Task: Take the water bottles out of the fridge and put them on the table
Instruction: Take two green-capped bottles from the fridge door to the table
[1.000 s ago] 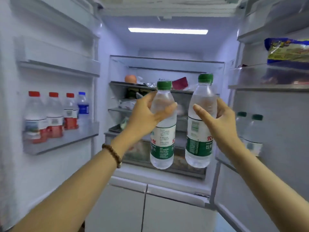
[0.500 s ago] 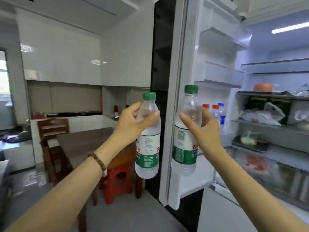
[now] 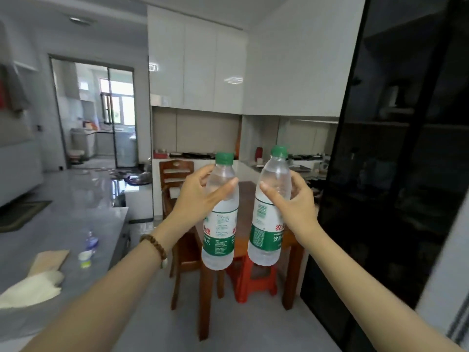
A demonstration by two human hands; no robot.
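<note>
I hold two clear water bottles with green caps and green labels, upright, at chest height. My left hand (image 3: 200,196) grips the left bottle (image 3: 220,232) around its upper body. My right hand (image 3: 291,201) grips the right bottle (image 3: 266,229) the same way. Behind and below the bottles stands a brown wooden table (image 3: 246,199), mostly hidden by them. The fridge's open inside is out of view; only a dark glossy panel (image 3: 396,161) shows at the right.
A wooden chair (image 3: 175,179) stands at the table's left and a red plastic stool (image 3: 253,280) under it. A grey counter (image 3: 63,224) at the left holds a small bottle (image 3: 87,250) and white cloth (image 3: 33,288). A doorway (image 3: 101,115) opens at the back left.
My view has swung left from the open fridge to the dining area. Both hands have kept their bottles held up in front, and the table now lies straight ahead.
</note>
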